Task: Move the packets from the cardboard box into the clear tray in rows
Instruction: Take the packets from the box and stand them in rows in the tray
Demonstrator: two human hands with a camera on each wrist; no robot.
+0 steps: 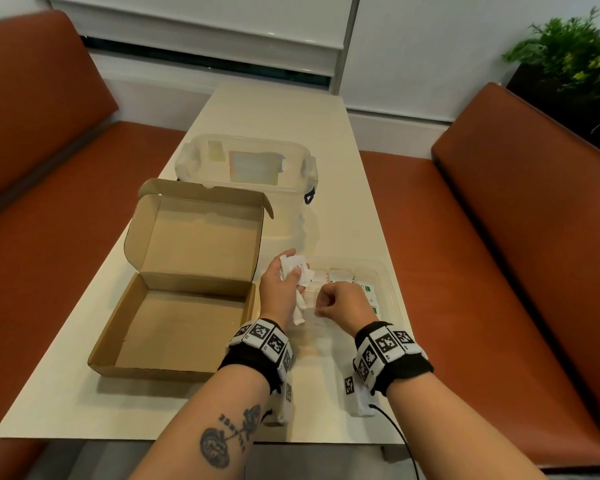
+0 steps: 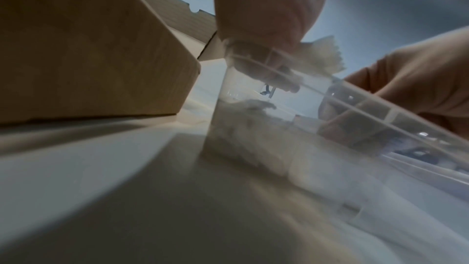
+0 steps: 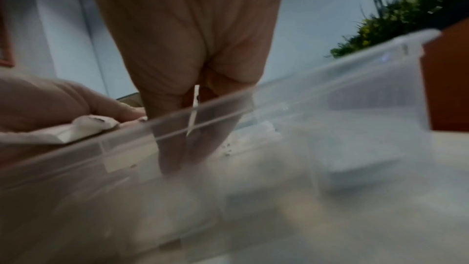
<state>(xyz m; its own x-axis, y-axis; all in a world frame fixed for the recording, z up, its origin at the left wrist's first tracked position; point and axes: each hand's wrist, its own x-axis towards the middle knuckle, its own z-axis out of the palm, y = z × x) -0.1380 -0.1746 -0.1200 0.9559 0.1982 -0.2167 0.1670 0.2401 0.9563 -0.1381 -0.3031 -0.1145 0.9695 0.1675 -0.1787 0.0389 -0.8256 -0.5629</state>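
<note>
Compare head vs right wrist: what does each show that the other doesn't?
Head only: the cardboard box open with nothing visible inside, a lidded clear bin behind it, packets with green marks in the clear tray.
Right wrist only: the right hand pinching one thin packet edge-on, lowered past the tray wall.
Both: the left hand gripping a bunch of white packets, and the plant.

Light: we see even, soft indoor brightness.
Edges: head view bends outward.
Wrist views: we find both blurred, dim below.
</note>
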